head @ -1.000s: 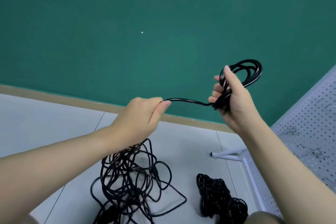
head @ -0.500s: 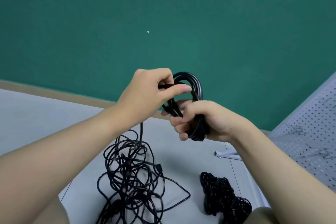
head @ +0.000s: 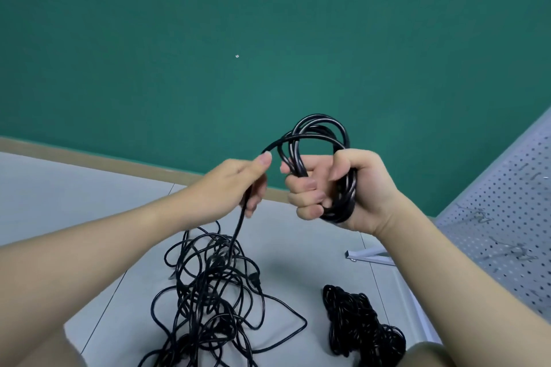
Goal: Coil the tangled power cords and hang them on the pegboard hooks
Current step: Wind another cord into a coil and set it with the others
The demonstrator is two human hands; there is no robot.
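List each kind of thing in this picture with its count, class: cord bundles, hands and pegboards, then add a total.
Cord bundles: 3: coil, tangled pile, dense bundle on the floor
Hands: 2: left hand, right hand
Pegboards: 1: pegboard
Total: 6

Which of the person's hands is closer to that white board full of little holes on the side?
The right hand. It grips the coil nearer the pegboard at the right edge. The left hand, holding the cord, is farther left, beyond the right hand.
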